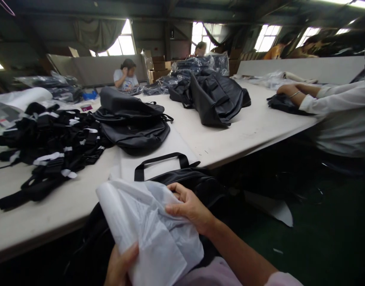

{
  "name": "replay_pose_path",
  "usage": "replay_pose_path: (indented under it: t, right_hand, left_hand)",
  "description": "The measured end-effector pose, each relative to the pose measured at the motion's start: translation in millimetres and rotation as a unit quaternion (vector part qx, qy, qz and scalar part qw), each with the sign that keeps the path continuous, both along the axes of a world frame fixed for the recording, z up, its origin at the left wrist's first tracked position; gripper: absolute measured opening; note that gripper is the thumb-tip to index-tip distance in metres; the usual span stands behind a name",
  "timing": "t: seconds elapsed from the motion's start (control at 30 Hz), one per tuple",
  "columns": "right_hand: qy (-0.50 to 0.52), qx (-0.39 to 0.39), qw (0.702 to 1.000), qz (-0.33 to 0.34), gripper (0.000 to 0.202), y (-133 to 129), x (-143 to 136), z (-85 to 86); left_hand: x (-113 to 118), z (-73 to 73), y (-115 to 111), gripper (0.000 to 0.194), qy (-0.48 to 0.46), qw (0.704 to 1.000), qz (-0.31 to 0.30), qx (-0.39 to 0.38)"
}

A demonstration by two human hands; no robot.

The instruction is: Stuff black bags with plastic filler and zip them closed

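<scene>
A white, thin plastic sheet (146,226), folded or part rolled along its left side, is held up in front of me. My left hand (121,262) grips its lower left edge, with the thumb on top and the other fingers hidden behind. My right hand (190,208) pinches the upper right part between thumb and curled fingers. Just behind the sheet, a black bag (185,176) with a raised strap handle (161,159) lies at the table's edge, partly covered by the sheet and my hands.
On the white table (182,139) are a heap of black straps (60,135), black bags (135,119) and another black bag (218,95). Plastic-wrapped stacks (194,65) stand farther back. At right a co-worker's hands (292,93) rest on a black piece. Several people sit beyond.
</scene>
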State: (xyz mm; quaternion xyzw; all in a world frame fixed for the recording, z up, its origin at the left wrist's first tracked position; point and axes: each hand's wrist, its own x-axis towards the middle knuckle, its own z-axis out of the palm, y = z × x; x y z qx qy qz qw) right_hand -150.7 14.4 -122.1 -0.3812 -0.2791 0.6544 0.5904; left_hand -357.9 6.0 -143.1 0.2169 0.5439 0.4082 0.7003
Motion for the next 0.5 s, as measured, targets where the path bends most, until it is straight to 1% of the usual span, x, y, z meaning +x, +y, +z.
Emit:
replay_pose_path:
  t: [0.03, 0.07, 0.1, 0.13, 0.17, 0.23, 0.3, 0.37, 0.43, 0.5]
  right_hand:
    - [-0.010, -0.012, 0.999, 0.041, 0.075, -2, -2, -1.4]
    - [-0.020, -0.023, 0.996, 0.081, 0.082, -3, -3, -3.6]
    - [-0.035, -0.029, 0.993, 0.110, 0.080, -4, -5, -6.4]
    - [-0.053, -0.031, 0.990, 0.124, 0.072, -5, -5, -9.4]
    - [-0.072, -0.030, 0.989, 0.123, 0.062, -6, -5, -12.0]
    - [-0.103, -0.022, 0.991, 0.083, 0.050, -8, -2, -14.4]
    - [-0.119, -0.004, 0.993, 0.028, 0.049, -9, 2, -11.9]
    - [-0.121, 0.020, 0.992, -0.003, 0.050, -10, 5, -5.8]
    - [-0.136, 0.042, 0.990, -0.014, 0.053, -11, 3, 0.3]
    - [-0.175, 0.069, 0.982, -0.024, 0.053, -12, -3, 3.1]
  left_hand:
    - [5, 0.1, 3, 0.099, 0.016, 0.999, -0.002, 0.033]
    - [9, 0.1, 5, 0.104, 0.032, 0.997, -0.004, 0.064]
    - [12, 0.2, 8, 0.108, 0.044, 0.995, -0.011, 0.087]
    - [14, 0.7, 11, 0.110, 0.058, 0.993, -0.022, 0.103]
    - [15, 1.8, 13, 0.111, 0.080, 0.989, -0.032, 0.121]
    - [16, 5.9, 16, 0.105, 0.140, 0.973, -0.043, 0.180]
    - [18, 11.2, 16, 0.095, 0.199, 0.949, -0.042, 0.240]
    - [21, 14.5, 11, 0.091, 0.234, 0.933, -0.049, 0.268]
    - [25, 13.7, 4, 0.088, 0.243, 0.926, -0.071, 0.281]
    - [30, 9.5, -4, 0.083, 0.201, 0.932, -0.105, 0.283]
